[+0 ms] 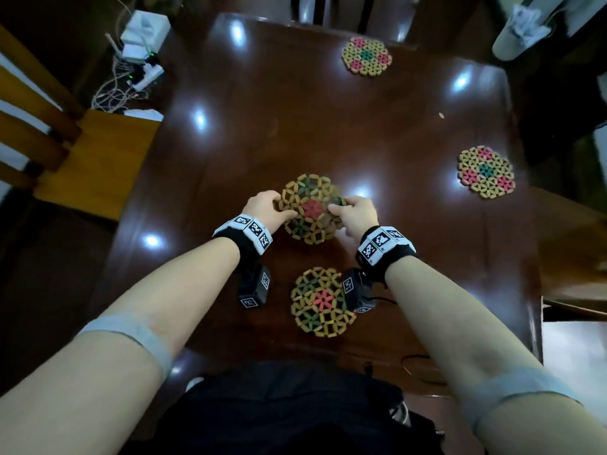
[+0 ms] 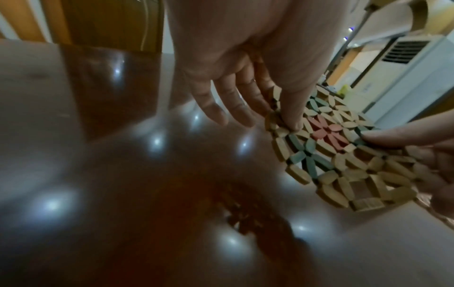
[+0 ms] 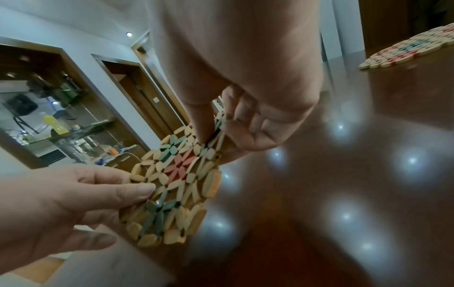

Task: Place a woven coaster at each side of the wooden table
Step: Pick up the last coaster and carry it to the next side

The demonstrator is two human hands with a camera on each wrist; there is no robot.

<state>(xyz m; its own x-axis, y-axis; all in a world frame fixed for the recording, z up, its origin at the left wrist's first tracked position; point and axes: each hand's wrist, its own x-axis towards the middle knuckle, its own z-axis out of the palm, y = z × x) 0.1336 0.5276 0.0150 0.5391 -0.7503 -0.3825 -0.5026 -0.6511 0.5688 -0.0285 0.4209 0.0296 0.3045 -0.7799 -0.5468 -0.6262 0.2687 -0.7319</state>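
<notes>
A woven coaster [image 1: 312,210] with a red centre is held just above the dark wooden table [image 1: 262,126], tilted, between both hands. My left hand [image 1: 276,205] pinches its left edge, thumb on top [image 2: 293,118], other fingers below. My right hand [image 1: 335,208] pinches its right edge [image 3: 209,136]. The same coaster [image 2: 339,155] fills the left wrist view's right side, and in the right wrist view the coaster [image 3: 176,184] hangs at the centre. Three more coasters lie flat: one at the far side [image 1: 366,56], one at the right side [image 1: 486,171], one at the near side [image 1: 322,302].
A wooden chair [image 1: 92,159] stands at the table's left side. Behind it lie a white router and tangled cables [image 1: 141,60]. Another chair back [image 1: 328,8] shows at the far edge. A small crumb [image 1: 441,115] lies on the table's right half.
</notes>
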